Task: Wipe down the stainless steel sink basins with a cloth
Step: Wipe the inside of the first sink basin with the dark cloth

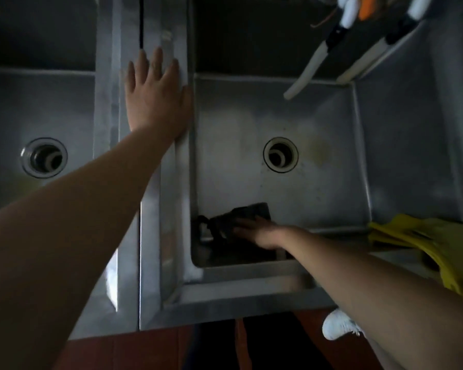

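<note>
Left forearm closest, left hand (155, 94) flat on the divider (171, 182) between basins, fingers straight and spread, holding nothing. Right hand (262, 232) down in the right basin (332, 188), fingers pressing the dark cloth (238, 218) into the near-left corner. Cloth lying beyond the fingertips; drain (280, 154) and unwiped floor farther out.

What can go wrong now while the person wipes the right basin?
The cloth sits in the near-left corner, so the yellowish stain beside the drain may be missed. The left hand leans flat on the divider; it might slip if wet. Hanging tools could get bumped.
</note>
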Demonstrator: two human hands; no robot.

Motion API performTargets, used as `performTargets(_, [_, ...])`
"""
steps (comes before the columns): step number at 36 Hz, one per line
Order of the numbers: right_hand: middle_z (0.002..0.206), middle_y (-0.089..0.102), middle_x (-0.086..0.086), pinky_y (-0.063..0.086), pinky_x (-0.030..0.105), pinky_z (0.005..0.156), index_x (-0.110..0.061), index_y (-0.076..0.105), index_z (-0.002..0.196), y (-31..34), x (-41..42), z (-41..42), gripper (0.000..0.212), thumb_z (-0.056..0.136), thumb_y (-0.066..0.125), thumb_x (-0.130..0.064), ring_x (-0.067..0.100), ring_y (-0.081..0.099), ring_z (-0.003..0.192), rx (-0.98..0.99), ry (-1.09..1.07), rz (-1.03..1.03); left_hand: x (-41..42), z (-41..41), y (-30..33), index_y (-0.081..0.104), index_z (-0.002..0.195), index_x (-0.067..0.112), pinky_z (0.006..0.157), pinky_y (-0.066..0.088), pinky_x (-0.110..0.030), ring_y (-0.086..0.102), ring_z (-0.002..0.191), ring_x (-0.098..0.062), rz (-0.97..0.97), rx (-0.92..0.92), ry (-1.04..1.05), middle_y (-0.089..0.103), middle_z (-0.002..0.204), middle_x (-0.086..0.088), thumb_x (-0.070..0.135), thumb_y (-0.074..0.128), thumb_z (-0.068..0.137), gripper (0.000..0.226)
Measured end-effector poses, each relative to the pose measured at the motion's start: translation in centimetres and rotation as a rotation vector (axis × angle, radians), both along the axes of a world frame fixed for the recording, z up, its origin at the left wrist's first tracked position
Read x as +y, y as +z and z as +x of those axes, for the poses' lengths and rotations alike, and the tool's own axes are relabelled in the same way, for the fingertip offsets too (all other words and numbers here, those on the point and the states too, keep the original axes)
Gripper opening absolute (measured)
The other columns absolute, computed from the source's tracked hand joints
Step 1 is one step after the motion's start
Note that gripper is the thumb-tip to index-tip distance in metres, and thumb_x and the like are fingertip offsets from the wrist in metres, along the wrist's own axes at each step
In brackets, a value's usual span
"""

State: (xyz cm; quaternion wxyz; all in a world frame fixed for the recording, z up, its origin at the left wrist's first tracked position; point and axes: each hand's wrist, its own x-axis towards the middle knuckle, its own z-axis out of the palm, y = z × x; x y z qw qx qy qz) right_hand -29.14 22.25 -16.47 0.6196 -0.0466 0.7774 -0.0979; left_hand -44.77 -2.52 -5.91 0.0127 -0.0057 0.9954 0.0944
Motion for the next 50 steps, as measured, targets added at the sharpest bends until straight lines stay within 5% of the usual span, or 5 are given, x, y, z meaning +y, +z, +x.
performTargets(7, [0.166, 0.001, -0.009, 0.007, 0.063, 0.115, -0.052, 0.012, 0.151, 6.9, 7.9, -0.2, 0.078, 0.081, 0.015, -0.087, 0.027, 0.002, 0.152, 0.307, -0.159, 0.061, 7.2, 7.7, -1.2, 0.033, 0.15, 0.023, 0.12, 0.008, -0.051, 0.014, 0.149, -0.03, 0.049, -0.027, -0.533, 0.02, 0.162, -0.008, 0.018, 0.056, 0.087, 0.067])
performTargets(19, [0.158, 0.034, -0.003, 0.022, 0.05, 0.119, -0.03, 0.032, 0.15, 8.8, 14.9, 4.6, 0.079, 0.088, 0.012, -0.076, 0.019, 0.021, 0.149, 0.774, -0.134, 0.0, 13.3, 16.3, -15.3, 0.013, 0.157, 0.023, 0.12, -0.007, -0.045, -0.012, 0.151, -0.021, -0.204, -1.232, -0.871, -0.004, 0.165, 0.001, 0.034, 0.014, 0.108, 0.05])
performTargets(33, [0.163, 0.019, 0.002, 0.022, 0.05, 0.117, -0.027, 0.031, 0.151, 8.8, 14.9, 4.3, 0.073, 0.093, 0.019, -0.069, 0.024, 0.006, 0.152, 0.792, -0.153, 0.026, 16.2, 10.6, -21.2, -0.02, 0.145, 0.052, 0.117, -0.007, -0.053, -0.029, 0.144, -0.028, 0.004, -0.809, -0.405, -0.031, 0.153, 0.018, 0.083, 0.008, 0.081, 0.076])
performTargets(40, [0.158, -0.032, -0.008, 0.004, 0.065, 0.117, -0.06, -0.034, 0.135, 4.9, 15.7, 2.0, 0.095, 0.071, 0.03, -0.089, 0.031, -0.018, 0.15, 0.293, -0.245, 0.102, 19.2, -3.3, -22.7, -0.017, 0.148, 0.047, 0.116, -0.013, -0.059, -0.028, 0.144, -0.035, 0.097, -0.703, 0.041, -0.028, 0.16, 0.005, 0.077, 0.014, 0.087, 0.075])
performTargets(50, [0.163, -0.019, -0.012, 0.009, 0.065, 0.115, -0.052, -0.009, 0.149, -4.6, 17.4, -12.4, 0.097, 0.082, 0.061, -0.052, 0.026, -0.012, 0.151, 0.433, -0.643, 0.076, 17.4, -13.3, -24.3, -0.01, 0.151, 0.047, 0.115, -0.01, -0.06, -0.024, 0.146, -0.034, 0.078, -0.589, 0.058, -0.022, 0.162, 0.004, 0.092, 0.01, 0.07, 0.095])
